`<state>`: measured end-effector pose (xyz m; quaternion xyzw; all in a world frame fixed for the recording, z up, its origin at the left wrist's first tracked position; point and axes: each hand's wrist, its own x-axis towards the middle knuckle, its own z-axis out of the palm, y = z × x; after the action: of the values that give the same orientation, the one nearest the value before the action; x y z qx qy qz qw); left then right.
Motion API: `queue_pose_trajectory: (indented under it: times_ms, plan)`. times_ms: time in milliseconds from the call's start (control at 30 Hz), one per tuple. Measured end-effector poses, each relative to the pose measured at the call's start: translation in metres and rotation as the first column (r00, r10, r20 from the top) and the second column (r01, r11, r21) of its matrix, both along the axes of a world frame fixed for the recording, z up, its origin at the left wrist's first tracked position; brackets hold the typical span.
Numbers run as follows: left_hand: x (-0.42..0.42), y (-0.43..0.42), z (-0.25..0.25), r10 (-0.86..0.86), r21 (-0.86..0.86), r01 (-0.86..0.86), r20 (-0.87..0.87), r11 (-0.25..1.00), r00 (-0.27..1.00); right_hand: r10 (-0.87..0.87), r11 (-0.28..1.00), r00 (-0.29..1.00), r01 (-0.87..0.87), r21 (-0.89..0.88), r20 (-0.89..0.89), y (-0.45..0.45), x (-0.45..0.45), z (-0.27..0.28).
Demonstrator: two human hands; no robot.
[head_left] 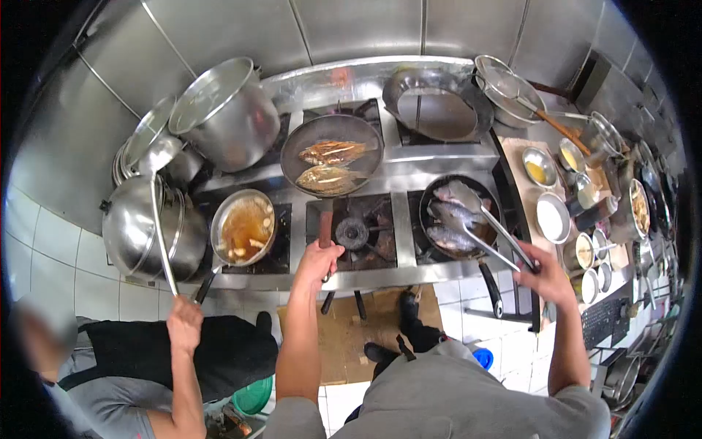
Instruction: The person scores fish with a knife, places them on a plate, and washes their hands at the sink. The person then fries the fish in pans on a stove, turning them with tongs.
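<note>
My left hand (316,262) is wrapped round the handle of a dark frying pan (331,126), which holds two browned fish (330,178) over the back of the stove. In my right hand (545,276) are metal tongs (503,233). Their tips reach into a second black pan (468,181) at the front right burner, touching or just over several grey fish (459,215). That pan's handle points toward the front edge, with no hand on it. An unlit-looking burner (352,233) lies between the two pans.
At left, a co-worker's hand (185,322) holds a long ladle (159,219) near a pan of brown liquid (247,228). A large pot (225,117) and an empty wok (437,110) stand behind. Bowls of ingredients, including a white one (553,218), crowd the right counter.
</note>
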<state>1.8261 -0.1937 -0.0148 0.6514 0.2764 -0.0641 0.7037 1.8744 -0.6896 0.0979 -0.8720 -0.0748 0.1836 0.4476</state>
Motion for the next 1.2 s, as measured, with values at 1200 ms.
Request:
queue_pose_trajectory:
  times_ms: [1200]
  plan:
    - [0.219,0.046,-0.056,-0.054,-0.1,0.045,-0.088,0.994,0.995,-0.336,0.924,0.93,0.356,0.137,-0.149,-0.022,-0.043,-0.035]
